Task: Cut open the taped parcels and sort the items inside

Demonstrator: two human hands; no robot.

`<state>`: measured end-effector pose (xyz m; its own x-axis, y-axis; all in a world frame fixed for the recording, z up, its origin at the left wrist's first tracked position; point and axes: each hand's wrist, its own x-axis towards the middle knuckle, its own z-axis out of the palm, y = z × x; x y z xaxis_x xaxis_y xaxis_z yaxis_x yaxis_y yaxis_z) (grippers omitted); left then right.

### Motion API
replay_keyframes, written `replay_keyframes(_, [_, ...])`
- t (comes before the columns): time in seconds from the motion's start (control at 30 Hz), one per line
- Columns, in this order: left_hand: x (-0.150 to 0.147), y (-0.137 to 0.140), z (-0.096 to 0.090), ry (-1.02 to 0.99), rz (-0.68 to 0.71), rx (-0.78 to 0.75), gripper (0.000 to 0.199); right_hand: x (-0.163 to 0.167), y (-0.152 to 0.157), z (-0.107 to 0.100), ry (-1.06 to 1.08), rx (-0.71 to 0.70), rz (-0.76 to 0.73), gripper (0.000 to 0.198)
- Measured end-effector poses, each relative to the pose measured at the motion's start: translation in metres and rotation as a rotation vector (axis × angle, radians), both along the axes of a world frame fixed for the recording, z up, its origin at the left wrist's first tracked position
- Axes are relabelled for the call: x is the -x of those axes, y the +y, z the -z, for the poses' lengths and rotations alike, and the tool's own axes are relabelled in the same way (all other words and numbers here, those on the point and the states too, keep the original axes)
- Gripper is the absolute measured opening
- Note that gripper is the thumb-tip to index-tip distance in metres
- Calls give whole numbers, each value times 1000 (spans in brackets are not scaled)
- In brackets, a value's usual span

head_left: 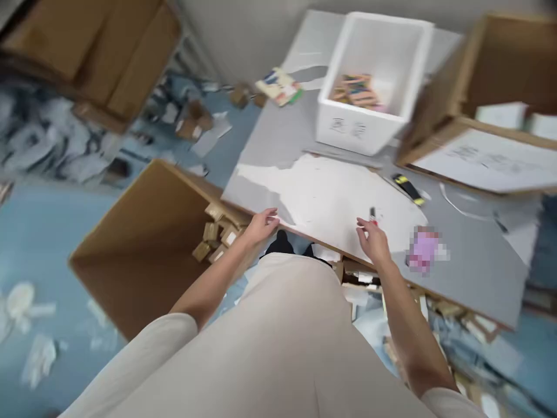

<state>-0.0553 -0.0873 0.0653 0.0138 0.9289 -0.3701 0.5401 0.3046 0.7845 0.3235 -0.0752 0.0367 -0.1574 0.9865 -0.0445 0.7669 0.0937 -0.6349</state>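
Note:
My left hand (261,225) is at the near edge of the grey table (270,145), its fingers loosely apart with nothing in them. My right hand (373,239) hovers over or rests on the white sheet (322,186) that covers part of the tabletop; I cannot tell which. Its fingers are apart, and it holds nothing that I can see. Just beyond those fingertips lies a small black, white and red item (373,215), too blurred to name. A black and yellow tool (409,189), perhaps a cutter, lies farther back on the table.
A white foam box (361,125) with several colourful pieces stands at the back. To its right is an open cardboard box (435,125). A pixelated pink item (423,249) lies at right. On the floor, a large carton (130,255) holding small brown boxes (212,232) stands left of me.

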Motion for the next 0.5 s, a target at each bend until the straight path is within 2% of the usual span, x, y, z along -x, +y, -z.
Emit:
replay_keyframes(0.07, [38,-22,-4,25,-129,-30,58,44,42,-13,-20,-19,-155,42])
replay_keyframes(0.13, [79,-49,-2,75,-239,-27,57,100,71,-27,-24,-19,-319,41])
replay_keyframes(0.23, [144,-96,18,137,-371,48,58,198,87,-42,-34,-1,-591,40])
replay_keyframes(0.3, [190,-123,42,147,-425,131,61,267,84,-46,-59,31,-773,39])
replay_keyframes(0.37, [236,-141,75,156,-455,218,64,337,74,-41,-71,85,-934,38])
replay_keyframes(0.43, [279,-146,114,168,-486,290,64,407,60,-24,-71,154,-1043,38])
replay_keyframes(0.5, [316,-140,157,151,-559,323,62,475,45,10,-84,216,-1087,38])
